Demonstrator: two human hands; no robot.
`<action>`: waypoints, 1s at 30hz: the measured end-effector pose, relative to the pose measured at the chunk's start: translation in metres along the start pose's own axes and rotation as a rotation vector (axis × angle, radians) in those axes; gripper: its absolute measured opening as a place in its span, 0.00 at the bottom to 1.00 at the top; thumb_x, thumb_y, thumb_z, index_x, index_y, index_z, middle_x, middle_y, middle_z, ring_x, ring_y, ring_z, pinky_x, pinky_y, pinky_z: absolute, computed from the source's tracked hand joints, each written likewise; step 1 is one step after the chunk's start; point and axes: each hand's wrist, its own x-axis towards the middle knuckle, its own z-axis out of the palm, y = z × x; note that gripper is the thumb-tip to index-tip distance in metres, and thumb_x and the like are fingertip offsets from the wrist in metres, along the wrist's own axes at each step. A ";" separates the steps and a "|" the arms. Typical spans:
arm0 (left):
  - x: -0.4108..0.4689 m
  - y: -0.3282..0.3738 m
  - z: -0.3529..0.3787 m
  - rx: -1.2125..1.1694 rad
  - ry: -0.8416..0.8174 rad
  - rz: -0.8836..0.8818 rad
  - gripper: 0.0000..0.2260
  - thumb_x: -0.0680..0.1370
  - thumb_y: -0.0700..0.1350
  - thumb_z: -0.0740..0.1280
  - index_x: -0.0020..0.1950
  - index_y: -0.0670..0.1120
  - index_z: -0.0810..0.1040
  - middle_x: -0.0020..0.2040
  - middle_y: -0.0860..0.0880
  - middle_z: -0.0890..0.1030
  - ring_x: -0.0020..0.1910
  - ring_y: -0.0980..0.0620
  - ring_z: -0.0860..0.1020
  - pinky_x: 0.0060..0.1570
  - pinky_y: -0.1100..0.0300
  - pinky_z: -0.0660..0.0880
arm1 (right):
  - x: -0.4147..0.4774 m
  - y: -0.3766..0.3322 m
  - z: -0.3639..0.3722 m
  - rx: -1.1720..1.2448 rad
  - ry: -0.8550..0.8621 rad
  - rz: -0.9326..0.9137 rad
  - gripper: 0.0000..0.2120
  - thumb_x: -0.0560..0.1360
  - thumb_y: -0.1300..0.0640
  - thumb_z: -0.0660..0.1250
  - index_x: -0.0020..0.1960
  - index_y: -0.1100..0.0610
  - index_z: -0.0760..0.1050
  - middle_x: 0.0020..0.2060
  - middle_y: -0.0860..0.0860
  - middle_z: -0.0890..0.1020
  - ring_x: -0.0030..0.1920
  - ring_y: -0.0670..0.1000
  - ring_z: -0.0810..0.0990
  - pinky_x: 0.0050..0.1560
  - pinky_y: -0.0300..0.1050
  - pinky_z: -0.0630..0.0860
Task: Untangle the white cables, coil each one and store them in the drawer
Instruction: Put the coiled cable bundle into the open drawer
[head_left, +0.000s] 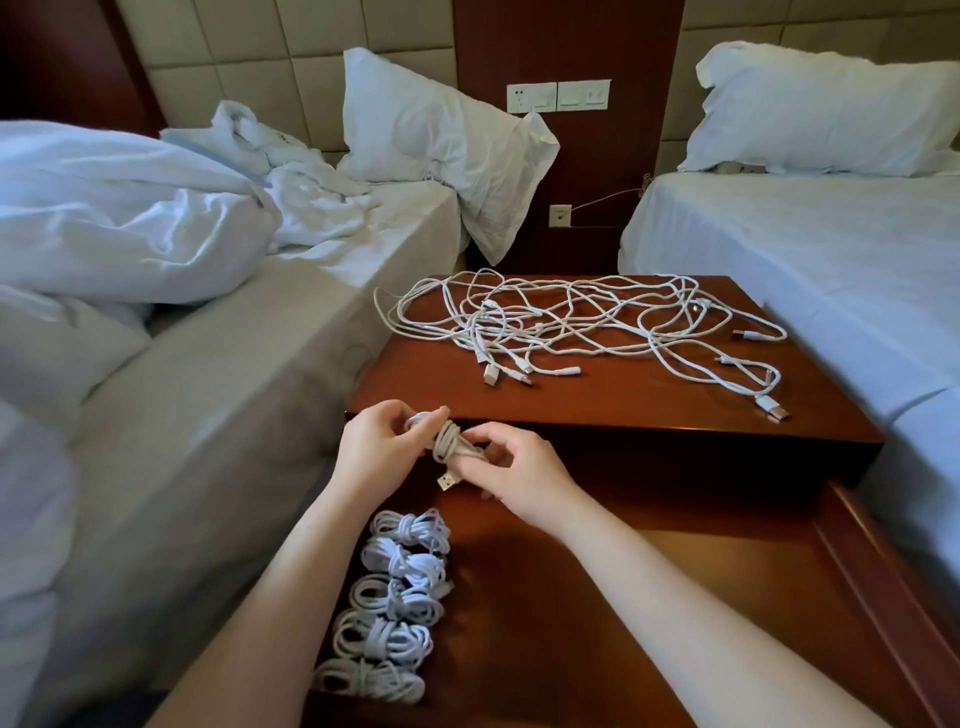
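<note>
Both hands mid-frame, just over the back of the open drawer (519, 649). Left hand (374, 441) curled round one end of a coiled cable (449, 441); right hand (514, 478) pinching the other end, fingers on the wrap. USB plug (447, 482) pokes out under the bundle. My read: wrap nearly done, tail needs tucking.

Handling: cable prob light, soft, springy, so the coil will pop open if the wrap's slack. Hold at the wrapped waist, not by the plug.

Drawer sits lower centre, pulled out. Five coils (395, 587) in a row along its left side, touching each other; bare wood to their right.

Tangle (571, 322) upper centre on nightstand top (649, 400), well apart from the hands. Several cables, count unclear. Glossy smooth wood, so cables will slide; end plug (771, 408) near the right front edge could drop off.

Room: rumpled bed (156, 234) left, made bed (805, 249) right, pillows on both, switch panel (558, 96) top centre.
</note>
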 end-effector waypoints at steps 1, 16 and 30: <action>0.000 -0.003 -0.003 0.060 0.002 0.012 0.18 0.74 0.57 0.69 0.37 0.43 0.79 0.31 0.51 0.78 0.32 0.54 0.74 0.34 0.60 0.69 | -0.001 0.002 0.001 -0.012 -0.007 0.012 0.09 0.71 0.45 0.72 0.50 0.43 0.79 0.35 0.44 0.79 0.38 0.46 0.79 0.48 0.49 0.79; 0.011 -0.038 -0.004 0.449 -0.113 0.018 0.22 0.78 0.57 0.62 0.61 0.41 0.76 0.56 0.44 0.78 0.58 0.45 0.75 0.50 0.58 0.69 | 0.029 0.012 0.034 -0.603 -0.331 0.153 0.23 0.77 0.34 0.57 0.64 0.44 0.77 0.57 0.52 0.78 0.58 0.55 0.77 0.52 0.48 0.73; 0.003 -0.006 0.005 0.176 0.067 0.143 0.11 0.79 0.48 0.64 0.47 0.40 0.80 0.44 0.46 0.80 0.46 0.49 0.75 0.44 0.61 0.66 | 0.015 -0.007 0.006 -0.198 0.066 -0.073 0.09 0.78 0.55 0.65 0.56 0.51 0.79 0.38 0.48 0.81 0.34 0.46 0.81 0.40 0.42 0.79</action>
